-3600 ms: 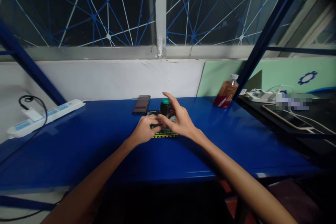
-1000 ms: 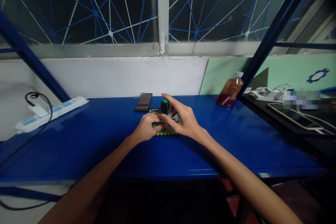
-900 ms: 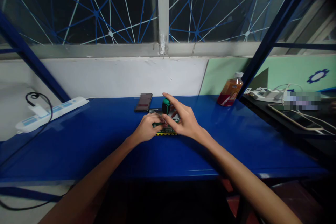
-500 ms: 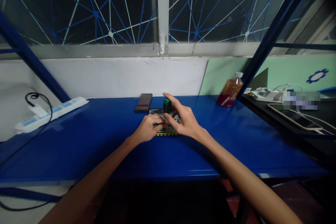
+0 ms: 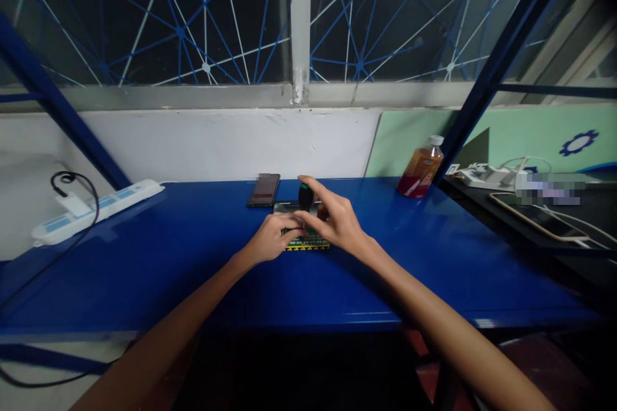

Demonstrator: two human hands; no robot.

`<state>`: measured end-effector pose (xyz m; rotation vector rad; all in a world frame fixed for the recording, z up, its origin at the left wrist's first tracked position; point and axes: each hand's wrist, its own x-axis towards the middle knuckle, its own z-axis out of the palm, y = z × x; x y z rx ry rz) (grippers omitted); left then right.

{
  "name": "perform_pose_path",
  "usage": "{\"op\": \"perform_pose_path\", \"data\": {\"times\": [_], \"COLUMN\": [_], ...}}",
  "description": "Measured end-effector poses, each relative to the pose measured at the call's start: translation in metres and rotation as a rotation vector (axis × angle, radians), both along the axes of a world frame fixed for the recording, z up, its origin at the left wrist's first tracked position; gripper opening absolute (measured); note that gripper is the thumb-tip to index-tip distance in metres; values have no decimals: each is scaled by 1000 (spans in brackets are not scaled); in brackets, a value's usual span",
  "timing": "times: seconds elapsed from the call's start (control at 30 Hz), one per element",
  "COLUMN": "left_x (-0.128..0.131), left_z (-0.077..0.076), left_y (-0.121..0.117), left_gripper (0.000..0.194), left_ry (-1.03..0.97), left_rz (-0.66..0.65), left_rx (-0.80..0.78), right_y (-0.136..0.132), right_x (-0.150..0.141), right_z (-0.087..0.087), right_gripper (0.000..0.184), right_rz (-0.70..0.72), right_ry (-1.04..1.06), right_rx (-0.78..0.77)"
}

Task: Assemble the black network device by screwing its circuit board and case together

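Observation:
A screwdriver [image 5: 305, 200] with a black and green handle stands upright, a thin shaft running down from it. My right hand [image 5: 337, 217] is closed on its handle, index fingertip on the top and thumb low on the near side. With thumb and fingers pinched, my left hand [image 5: 270, 236] grips at the shaft; any small part between the fingertips is hidden. Beneath both hands lies a flat case [image 5: 311, 245] with green, slotted contents and a yellow-and-black striped near edge. Much of the case is covered by my hands.
On the blue table [image 5: 207, 289], a phone [image 5: 264, 191] lies behind the case. A bottle [image 5: 421, 167] of reddish-orange drink stands back right. At the left is a white power strip [image 5: 99, 213] with a black cable. Another phone [image 5: 537, 215] and white cables lie on the dark surface at right.
The screwdriver handle has turned and wobbled slightly between my right fingers while staying upright. My left hand keeps almost the same place. The whole view has shifted slightly.

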<state>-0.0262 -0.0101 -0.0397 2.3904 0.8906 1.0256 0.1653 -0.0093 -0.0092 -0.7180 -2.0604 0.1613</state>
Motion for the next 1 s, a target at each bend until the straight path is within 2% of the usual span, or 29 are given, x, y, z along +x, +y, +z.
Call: {"op": "perform_pose_path", "data": {"times": [0.17, 0.43, 0.53, 0.6, 0.67, 0.77, 0.87, 1.0], "left_x": [1, -2, -5, -7, -7, -7, -7, -7], "left_z": [-2, 3, 4, 3, 1, 0, 0, 0], "left_y": [0, -1, -2, -1, -1, -2, -2, -2], "left_gripper": [19, 19, 41, 59, 64, 60, 57, 53], "left_ry": [-20, 55, 142, 234, 319, 386, 396, 395], "left_rz": [4, 13, 63, 97, 110, 113, 119, 109], "left_rx": [-22, 44, 68, 102, 125, 144, 167, 196], "right_y": [-1, -1, 5, 10, 18, 31, 43, 51], "right_x": [0, -2, 3, 12, 24, 47, 65, 76], "right_z": [-1, 0, 5, 9, 13, 15, 14, 9], "right_gripper": [61, 69, 72, 74, 72, 63, 62, 60], "right_rz": [9, 74, 94, 58, -24, -119, -163, -203], "right_ry": [-18, 58, 175, 243, 259, 202, 155, 72], "right_rx": [-22, -206, -300, -316, -281, -243, -253, -283]}}
